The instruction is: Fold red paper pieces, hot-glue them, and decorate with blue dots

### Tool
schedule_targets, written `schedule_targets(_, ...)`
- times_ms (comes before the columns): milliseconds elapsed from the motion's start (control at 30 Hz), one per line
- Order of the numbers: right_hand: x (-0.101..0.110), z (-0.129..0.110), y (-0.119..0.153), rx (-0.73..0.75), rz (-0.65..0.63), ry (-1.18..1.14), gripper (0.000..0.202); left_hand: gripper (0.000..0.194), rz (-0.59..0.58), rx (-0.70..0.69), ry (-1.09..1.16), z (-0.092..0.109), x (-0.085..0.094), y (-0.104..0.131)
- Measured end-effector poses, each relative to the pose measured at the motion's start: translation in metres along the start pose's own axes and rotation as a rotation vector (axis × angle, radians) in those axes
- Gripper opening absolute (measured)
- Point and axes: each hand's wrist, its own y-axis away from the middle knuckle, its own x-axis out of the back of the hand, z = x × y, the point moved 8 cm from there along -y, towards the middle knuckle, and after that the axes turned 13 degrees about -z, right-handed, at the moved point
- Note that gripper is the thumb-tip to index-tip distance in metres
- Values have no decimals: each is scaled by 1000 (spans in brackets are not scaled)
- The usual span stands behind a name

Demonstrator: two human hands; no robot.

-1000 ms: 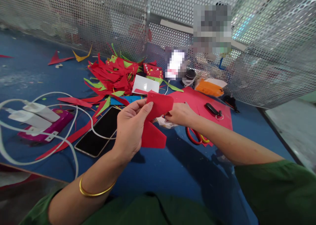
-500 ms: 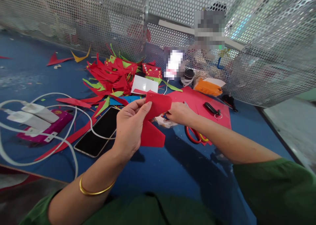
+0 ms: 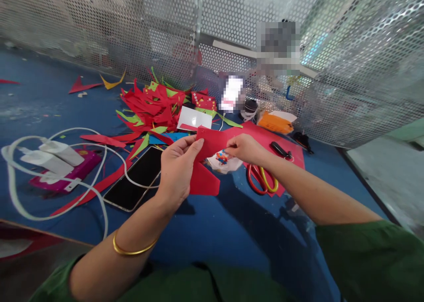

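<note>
Pinched between the thumb and fingers of my left hand (image 3: 177,171) is a piece of folded red paper (image 3: 212,143), with a lower flap hanging beneath. My right hand (image 3: 245,149) is closed at the paper's right side, fingertips together; what they hold, if anything, is too small to make out. Below those fingertips lies a clear plastic bag (image 3: 228,164) with small red, blue and orange pieces. Scissors with red and yellow handles (image 3: 256,180) rest on a red sheet (image 3: 294,154) under my right forearm.
A black phone (image 3: 134,178), white cables, chargers (image 3: 61,154) and a purple power bank (image 3: 88,160) lie left. Red and green scraps (image 3: 152,105) are piled behind. An orange packet (image 3: 276,122), black key fob (image 3: 280,149) and thread spool (image 3: 250,107) stand farther right, before a perforated metal screen (image 3: 149,37).
My right hand has risen away from the plastic bag, uncovering the small pieces in it. The view has shifted slightly. My left hand keeps its hold on the red paper.
</note>
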Motion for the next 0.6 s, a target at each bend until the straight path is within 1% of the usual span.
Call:
schedule_targets(100,-3,9,-2,1,-25,-207,20,18,-7,-11,7,0,0,-1)
schedule_targets(267,-6,22,-6,-6,-7,-468,12,17,4,-27,12,2,0,-1)
schedule_targets(433,-6,29,-6,-2,14,-599,2,17,5,-19,17,2,0,-2)
schedule_targets(600,-5,31,-6,7,22,-655,2,17,7,-18,16,2,0,-2)
